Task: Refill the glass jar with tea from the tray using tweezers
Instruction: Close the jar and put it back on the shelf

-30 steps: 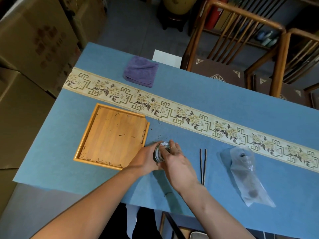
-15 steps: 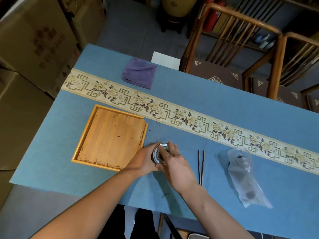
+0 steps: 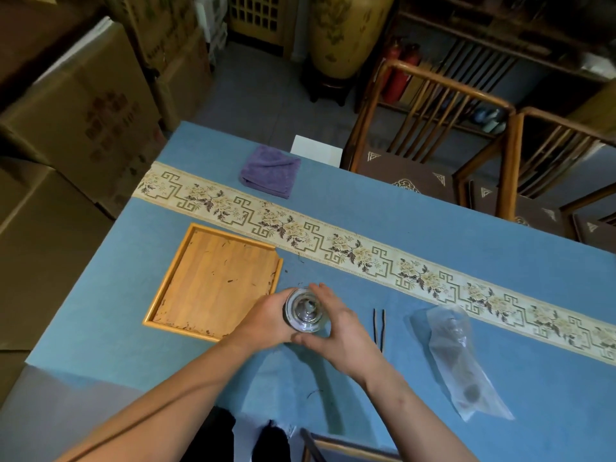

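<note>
A small glass jar [image 3: 305, 310] with a glass lid stands on the blue tablecloth, just right of the wooden tray [image 3: 216, 281]. My left hand [image 3: 266, 320] grips the jar's left side. My right hand [image 3: 340, 325] curls round its right side and lid, fingers over the far rim. The tray holds only scattered bits of dark tea along its edges. Black tweezers [image 3: 379, 328] lie on the cloth to the right of my right hand, untouched.
A crumpled clear plastic bag [image 3: 463, 358] lies right of the tweezers. A folded purple cloth [image 3: 270, 171] sits at the far edge by a white card [image 3: 316, 151]. Wooden chairs [image 3: 433, 135] stand beyond the table; cardboard boxes [image 3: 83, 105] stand on the left.
The camera view has tilted up and back. Both hands stay on the jar; the right hand has shifted round it, so the lid top shows more plainly.
</note>
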